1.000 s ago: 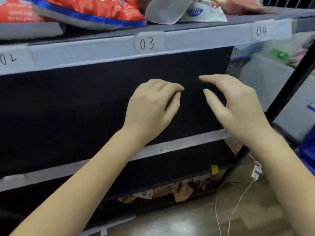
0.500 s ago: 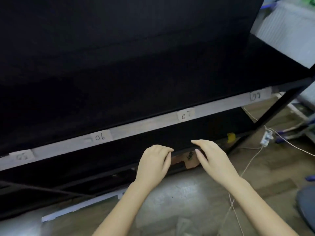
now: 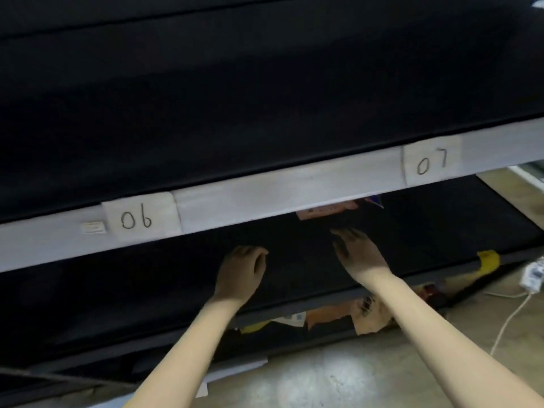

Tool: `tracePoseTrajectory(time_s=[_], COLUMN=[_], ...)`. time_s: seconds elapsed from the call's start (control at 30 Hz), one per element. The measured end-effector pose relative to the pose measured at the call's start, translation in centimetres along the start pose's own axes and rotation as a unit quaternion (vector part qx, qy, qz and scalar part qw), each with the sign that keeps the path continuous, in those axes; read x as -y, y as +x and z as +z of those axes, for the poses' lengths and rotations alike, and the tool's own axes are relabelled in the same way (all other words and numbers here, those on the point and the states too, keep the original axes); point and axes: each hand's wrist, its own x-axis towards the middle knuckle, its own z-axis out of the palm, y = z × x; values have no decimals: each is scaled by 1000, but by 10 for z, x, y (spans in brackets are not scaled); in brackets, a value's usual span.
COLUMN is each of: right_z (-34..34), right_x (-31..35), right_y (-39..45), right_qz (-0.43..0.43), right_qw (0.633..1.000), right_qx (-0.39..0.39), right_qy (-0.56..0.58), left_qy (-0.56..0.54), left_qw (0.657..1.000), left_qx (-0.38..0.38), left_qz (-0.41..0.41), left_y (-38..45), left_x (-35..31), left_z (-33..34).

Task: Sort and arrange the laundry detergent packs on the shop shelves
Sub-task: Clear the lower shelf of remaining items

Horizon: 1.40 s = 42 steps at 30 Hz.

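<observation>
Where the frame is cut off at the bottom, two bare forearms enter from the lower centre and lower right and reach over a glossy concrete floor (image 3: pixel 309 384) that carries a pale glare patch. A white cable with a small white plug block (image 3: pixel 534 273) trails across the floor at the right edge. Past the floor edge, torn scraps of cardboard and paper (image 3: pixel 369 316) poke out from under the dark front rail of the lowest shelf (image 3: pixel 294 315).

Both hands are inside the shadowed bay above that rail. The left hand (image 3: pixel 240 273), at centre, is dim and its fingers curl loosely downward, the grip holding nothing. The right hand (image 3: pixel 360 254), just right of centre, has its fingers stretched flat and forward, the grip open and empty; its fingertips fade into the dark. There is free room between and around the two hands.

Beyond the right hand, a detergent pack (image 3: pixel 326 209) shows only as an orange strip with a blue corner; the rest is hidden behind the white shelf edge (image 3: pixel 279 192). That edge slants across mid-frame with paper labels 06 (image 3: pixel 137 220) and 07 (image 3: pixel 431 163). A yellow tape tab (image 3: pixel 488 260) sits at right. Above, the matte black shelf bay fills the upper frame, its depth unreadable.
</observation>
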Motion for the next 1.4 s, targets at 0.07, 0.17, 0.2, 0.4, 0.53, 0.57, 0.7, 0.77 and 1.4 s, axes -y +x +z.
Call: tracePoseTrajectory(time_s=[0.07,0.17,0.2,0.4,0.53,0.57,0.7,0.77,1.4], right_z=[15,30,33,38,58,63,70,69,67], right_x=[-11,-28,-34,-69,-79,-81,-79,-76,-84], right_y=[27,63,73,110,118,121,137,146,156], right_qz=[-12,-29,-25,-52,-67,-63,-68,-66,-105], right_qw=[999,994,991,960,956,959,969,970,957], right_qx=[-36,-105,-126,-254,-261,-246,-172,-152,-216], right_qy=[-2,-27,-30,-101,-116,-123,-161,-177,-161], left_qy=[4,13,14,27,65,66,42,44,-342], left_qw=[999,998,997,991,987,986,988,990,900], left_qx=[-33,-54,-64,-105,-92,-94,-61,-46,-247], left_qz=[8,23,31,81,110,117,132,124,-115], left_y=[26,65,77,147,178,184,196,194,214], left_x=[15,28,30,19,1,-3,-7,-6,13], left_z=[14,30,35,77,105,110,124,124,102])
